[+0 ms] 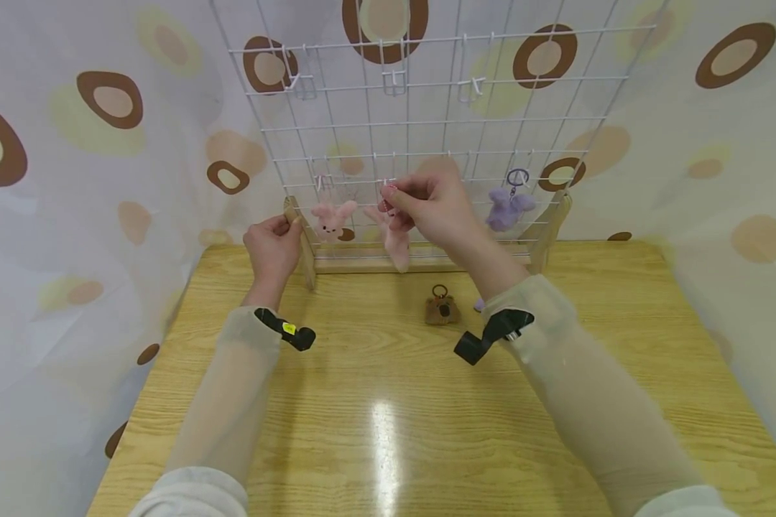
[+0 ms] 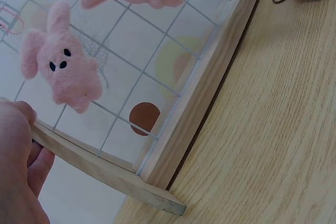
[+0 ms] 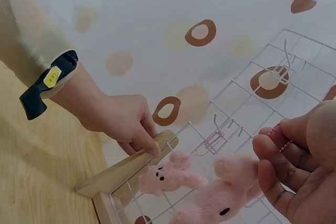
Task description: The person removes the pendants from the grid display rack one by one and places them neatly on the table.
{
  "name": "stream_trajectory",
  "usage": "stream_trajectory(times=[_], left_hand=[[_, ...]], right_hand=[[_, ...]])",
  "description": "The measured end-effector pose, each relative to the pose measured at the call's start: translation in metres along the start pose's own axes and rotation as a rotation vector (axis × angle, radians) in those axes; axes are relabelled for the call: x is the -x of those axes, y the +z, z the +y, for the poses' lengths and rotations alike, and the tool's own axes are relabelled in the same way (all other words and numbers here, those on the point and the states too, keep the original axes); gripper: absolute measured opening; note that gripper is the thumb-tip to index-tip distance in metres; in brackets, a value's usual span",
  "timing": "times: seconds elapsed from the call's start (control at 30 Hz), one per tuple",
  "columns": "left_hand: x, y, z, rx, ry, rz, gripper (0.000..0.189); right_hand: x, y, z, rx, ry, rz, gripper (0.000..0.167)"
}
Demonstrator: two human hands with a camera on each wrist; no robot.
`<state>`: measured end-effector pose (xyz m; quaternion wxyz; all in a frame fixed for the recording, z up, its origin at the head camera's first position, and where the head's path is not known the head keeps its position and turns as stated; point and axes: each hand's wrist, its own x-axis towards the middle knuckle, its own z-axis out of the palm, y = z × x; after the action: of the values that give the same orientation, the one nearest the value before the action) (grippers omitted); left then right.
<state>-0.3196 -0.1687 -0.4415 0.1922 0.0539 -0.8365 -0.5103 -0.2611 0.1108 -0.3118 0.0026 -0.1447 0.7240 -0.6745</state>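
My left hand (image 1: 273,248) grips the wooden side post (image 2: 105,158) of the stand, thumb on one face and fingers behind. With thumb and fingertips, my right hand (image 1: 436,208) pinches the pink bead chain (image 3: 286,142) of a pink plush bunny keychain (image 1: 397,251). That bunny dangles in front of the white wire grid (image 1: 371,126), near its lower middle; my fingers partly cover it in the head view. To its left, another pink plush bunny (image 2: 65,69) hangs by its bead chain from a hook (image 3: 215,137).
A purple plush keychain (image 1: 509,210) hangs at the grid's lower right. Bare hooks (image 1: 394,80) line the grid's upper part. On the wooden table (image 1: 356,373) lies a brown plush keychain (image 1: 441,310) with a ring; a small purple thing (image 1: 479,305) is mostly hidden by my right forearm.
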Motion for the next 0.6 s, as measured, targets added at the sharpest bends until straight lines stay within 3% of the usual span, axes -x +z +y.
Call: stream_trajectory(times=[0.13, 0.6], left_hand=[[0.000, 0.000, 0.001, -0.009, -0.006, 0.007, 0.025], [0.002, -0.001, 0.003, 0.017, -0.039, -0.010, 0.028]], right_hand=[[0.006, -0.001, 0.007, 0.002, 0.044, -0.002, 0.020], [0.027, -0.002, 0.031, 0.069, 0.082, 0.022, 0.024]])
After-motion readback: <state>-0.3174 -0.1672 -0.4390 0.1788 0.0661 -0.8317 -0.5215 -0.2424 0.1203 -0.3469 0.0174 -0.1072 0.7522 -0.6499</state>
